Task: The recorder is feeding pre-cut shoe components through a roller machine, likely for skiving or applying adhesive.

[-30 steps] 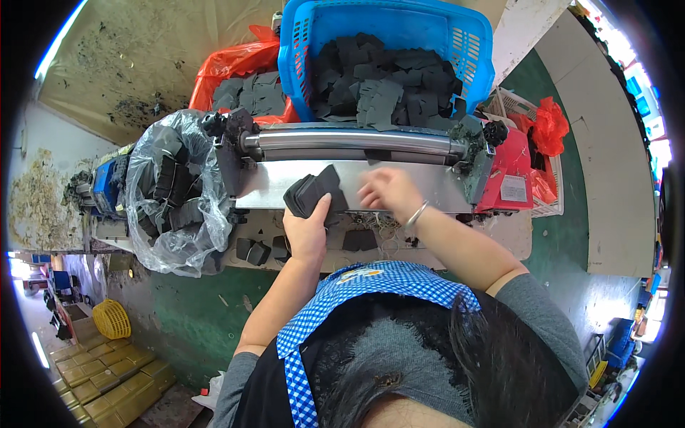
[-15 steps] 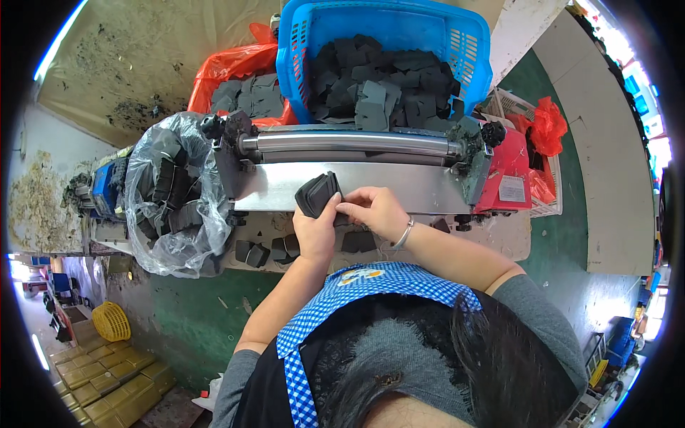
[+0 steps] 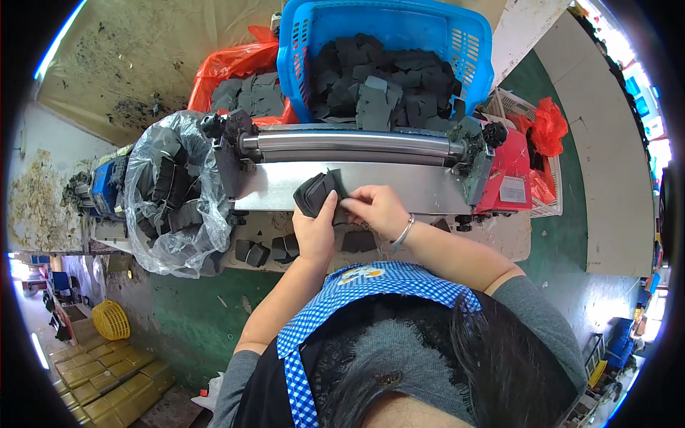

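Note:
My left hand (image 3: 314,230) is wrapped round a stack of dark foam pieces (image 3: 312,194), held tilted above the front of a metal plate (image 3: 414,187). Between thumb and fingers of my right hand (image 3: 378,212) is a single dark foam piece (image 3: 338,187), which stands a little apart from the stack's right side. Behind both hands runs a shiny steel roller (image 3: 349,143) along the machine. Several more dark foam pieces (image 3: 358,242) lie on the ledge under the plate, close to my wrists.
A blue plastic basket (image 3: 385,18) heaped with dark pieces stands behind the roller, beside a red bag (image 3: 232,60) of similar pieces. At left, a clear plastic bag (image 3: 160,257) holds more. The machine's red end housing (image 3: 508,167) and a white crate (image 3: 560,192) are at right.
The single foam piece in my right hand has separated from the stack and moved slightly right. The stack in my left hand has shifted a little left.

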Available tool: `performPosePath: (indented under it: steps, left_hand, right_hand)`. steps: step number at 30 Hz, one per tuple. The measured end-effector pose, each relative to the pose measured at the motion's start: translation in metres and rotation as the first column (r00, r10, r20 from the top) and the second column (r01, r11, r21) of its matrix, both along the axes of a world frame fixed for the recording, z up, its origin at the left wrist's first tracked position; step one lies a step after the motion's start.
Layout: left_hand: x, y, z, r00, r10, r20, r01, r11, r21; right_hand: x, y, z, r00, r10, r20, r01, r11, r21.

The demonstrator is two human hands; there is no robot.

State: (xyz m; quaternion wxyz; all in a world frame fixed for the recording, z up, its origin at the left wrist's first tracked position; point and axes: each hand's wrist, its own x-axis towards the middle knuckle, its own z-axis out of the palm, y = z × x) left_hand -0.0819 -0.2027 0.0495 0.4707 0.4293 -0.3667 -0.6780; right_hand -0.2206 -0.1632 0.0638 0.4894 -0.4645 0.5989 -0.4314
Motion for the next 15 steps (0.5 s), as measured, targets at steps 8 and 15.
performPosePath:
  steps: [8,15]
  left_hand:
    - [-0.001,0.000,0.011,0.996,0.016,-0.090,-0.016,1.000,-0.002]
    - [0.016,-0.011,0.020,0.989,-0.042,-0.140,0.080,0.959,0.272]
  right_hand:
    - [-0.022,-0.010,0.003,0.867,-0.301,0.398,0.137,0.910,0.391]
    - [-0.060,-0.012,-0.029,0.679,-0.617,0.399,0.390,0.763,0.516]
